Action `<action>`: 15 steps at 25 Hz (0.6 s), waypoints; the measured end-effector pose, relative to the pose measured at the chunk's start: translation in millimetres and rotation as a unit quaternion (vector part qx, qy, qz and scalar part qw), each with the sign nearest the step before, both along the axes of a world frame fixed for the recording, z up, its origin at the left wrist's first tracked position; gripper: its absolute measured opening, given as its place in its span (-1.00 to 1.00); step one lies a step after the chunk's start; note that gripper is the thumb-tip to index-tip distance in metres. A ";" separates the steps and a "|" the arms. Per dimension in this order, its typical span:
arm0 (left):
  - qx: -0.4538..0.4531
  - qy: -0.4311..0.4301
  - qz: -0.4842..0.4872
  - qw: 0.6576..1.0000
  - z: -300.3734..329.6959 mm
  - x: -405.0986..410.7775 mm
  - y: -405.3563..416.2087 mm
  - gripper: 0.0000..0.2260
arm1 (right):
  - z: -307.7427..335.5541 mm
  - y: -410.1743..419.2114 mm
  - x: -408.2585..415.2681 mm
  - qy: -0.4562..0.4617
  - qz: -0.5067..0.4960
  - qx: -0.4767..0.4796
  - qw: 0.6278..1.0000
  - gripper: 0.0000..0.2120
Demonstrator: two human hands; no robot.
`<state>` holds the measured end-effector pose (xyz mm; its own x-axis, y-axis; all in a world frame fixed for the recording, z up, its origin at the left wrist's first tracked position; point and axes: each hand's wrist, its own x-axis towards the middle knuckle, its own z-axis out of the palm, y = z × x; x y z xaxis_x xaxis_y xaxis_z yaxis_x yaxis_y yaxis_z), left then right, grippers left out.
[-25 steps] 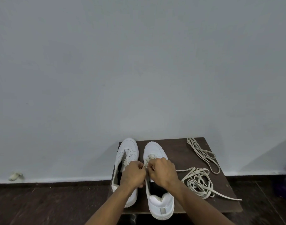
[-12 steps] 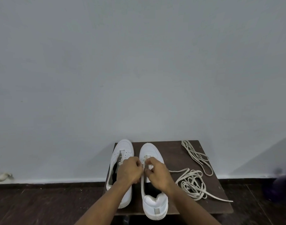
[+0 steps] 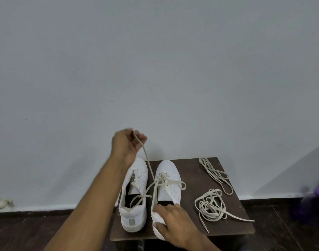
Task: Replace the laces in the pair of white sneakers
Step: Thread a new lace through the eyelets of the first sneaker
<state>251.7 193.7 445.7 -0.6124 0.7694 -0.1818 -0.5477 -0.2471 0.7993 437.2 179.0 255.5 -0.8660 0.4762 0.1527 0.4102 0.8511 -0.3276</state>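
**Ana:** Head view first: what is each hand doing?

**Ben:** The left hand (image 3: 127, 144) is raised above the small dark table (image 3: 233, 227), fingers curled round one end of the lace (image 3: 147, 164), which runs taut down to the eyelets of the right sneaker (image 3: 168, 175). The right hand (image 3: 175, 223) is curled over that shoe's heel at the table's near edge, pinning it.

**Ana:** And the other shoe?

**Ben:** The left sneaker (image 3: 135, 212) stands just beside it, toward the table's left edge, with few or no laces in its eyelets. Two loose bundles lie on the right half: a tangled lace pile (image 3: 210, 205) nearer, a thinner lace bundle (image 3: 215, 173) by the far right corner.

**Ana:** How should this pull go?

**Ben:** I'd judge a straight draw along the lace's line works best, with the heel held firmly so the shoe neither lifts nor nudges its neighbour. Slack looping over the left sneaker's opening could snag; clear it before pulling further.
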 end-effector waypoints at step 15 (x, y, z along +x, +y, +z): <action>0.021 0.118 -0.036 0.992 73.5 -32.8 -36.7 -0.79 | 16.6 8.3 -5.8 0.142 -0.096 -0.210 0.963 -0.90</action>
